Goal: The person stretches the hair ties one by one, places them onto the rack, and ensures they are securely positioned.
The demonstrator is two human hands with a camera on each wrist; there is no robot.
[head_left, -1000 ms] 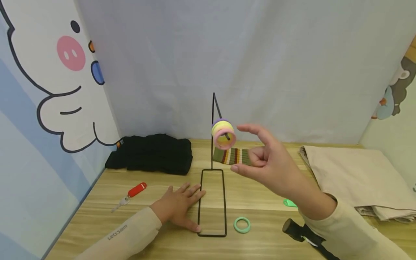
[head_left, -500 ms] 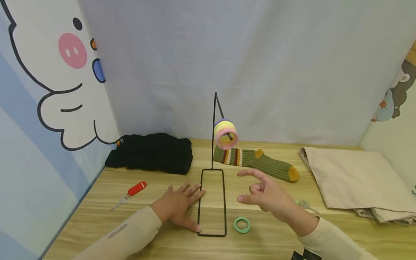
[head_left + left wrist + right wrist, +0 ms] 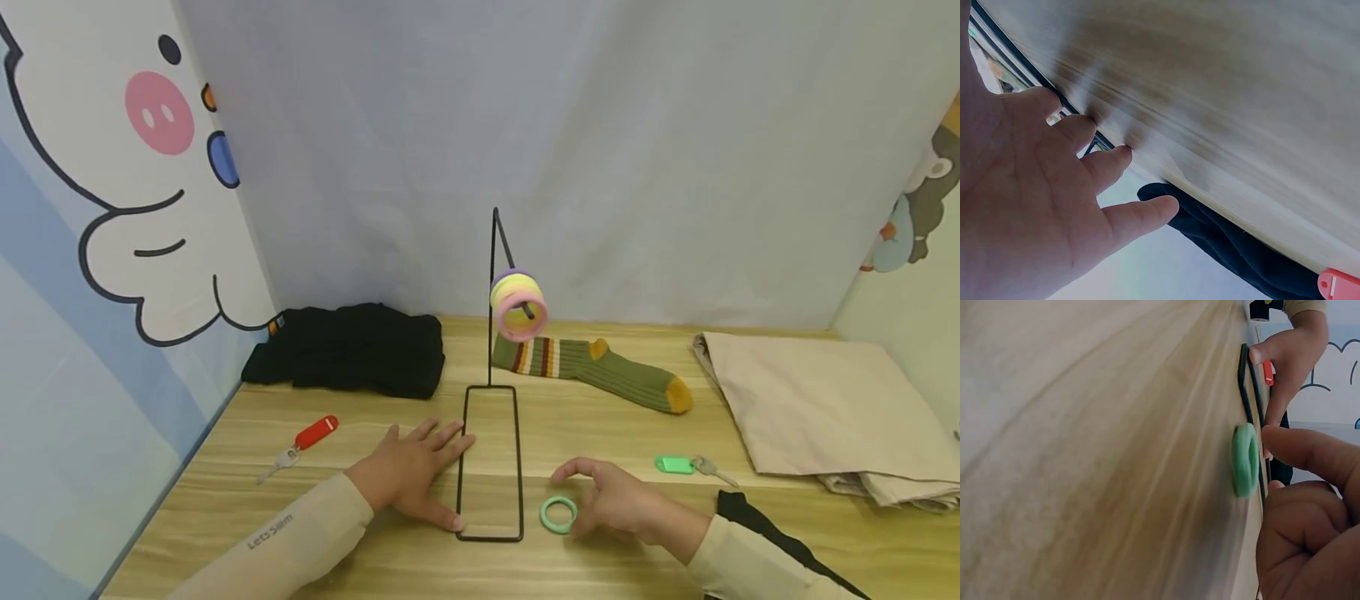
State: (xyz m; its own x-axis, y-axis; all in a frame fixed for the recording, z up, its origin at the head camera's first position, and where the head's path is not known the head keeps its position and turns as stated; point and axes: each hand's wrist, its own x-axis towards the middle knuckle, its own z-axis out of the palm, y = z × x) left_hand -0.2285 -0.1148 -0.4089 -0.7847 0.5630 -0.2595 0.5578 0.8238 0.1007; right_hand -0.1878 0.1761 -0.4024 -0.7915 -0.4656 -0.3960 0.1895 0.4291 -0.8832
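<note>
A green ring (image 3: pixel 558 514) lies flat on the wooden table (image 3: pixel 600 425), just right of the rectangular base of a black wire stand (image 3: pixel 517 467). My right hand (image 3: pixel 611 502) hovers low over the ring with loosely curled fingers. In the right wrist view its index fingertip (image 3: pixel 1272 436) touches the rim of the green ring (image 3: pixel 1245 459). My left hand (image 3: pixel 416 477) lies flat on the table with straight fingers against the base's left side. Several pastel rings (image 3: pixel 517 304) hang on the stand's hook.
A striped green sock (image 3: pixel 600 372) lies behind the stand and a black garment (image 3: pixel 352 350) at the back left. On the table are a red key tag (image 3: pixel 315 433), a green key tag (image 3: pixel 672 465), a folded beige cloth (image 3: pixel 817 408) and a black strap (image 3: pixel 765 525).
My right hand has come down from beside the hanging rings to the green ring on the table. The left hand has stayed flat by the stand base.
</note>
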